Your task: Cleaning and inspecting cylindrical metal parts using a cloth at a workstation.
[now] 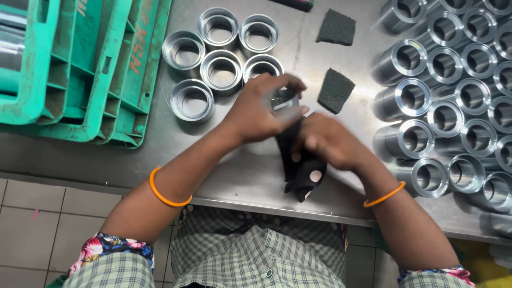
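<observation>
Head view: left hand (261, 109) grip closed around metal ring (284, 100); right hand (326, 141) clutches black cloth (301, 168) just below.

Work surface: stainless steel table (250, 176). Directly on it: six short metal rings (221, 64) grouped upper left, a dense block of taller metal sleeves (453, 101) along the right, and two dark abrasive pads (335, 58) between them. Stacked green plastic crates (90, 69) rest on the left end.

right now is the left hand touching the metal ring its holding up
Touching. The head view shows the left hand with fingertips wrapped over the metal ring, no gap showing. The right hand holds a black cloth below it.
</observation>
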